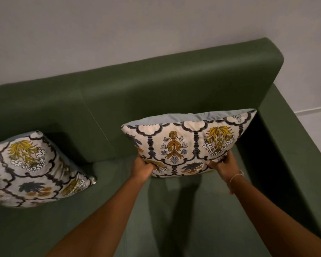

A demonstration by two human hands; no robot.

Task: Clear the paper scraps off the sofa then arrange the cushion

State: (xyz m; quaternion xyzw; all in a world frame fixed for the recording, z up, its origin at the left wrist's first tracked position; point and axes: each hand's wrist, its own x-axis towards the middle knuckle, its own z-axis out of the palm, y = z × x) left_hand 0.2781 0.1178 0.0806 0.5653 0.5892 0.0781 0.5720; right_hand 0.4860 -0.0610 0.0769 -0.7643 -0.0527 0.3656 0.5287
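Cushion (189, 143) sits upright near the sofa (174, 86) backrest by the right armrest, my left hand (144, 166) and right hand (223, 164) gripping its lower corners; I press evenly, keeping it square.

Left hand (144, 166): arm extended forward from lower left, bare forearm, fingers curled shut in a grip, knuckles up. Right hand (223, 163): arm extended forward from lower right, fingers clenched likewise, thin bracelet (236, 176) at wrist. Hands level, apart, forearms converging slightly.
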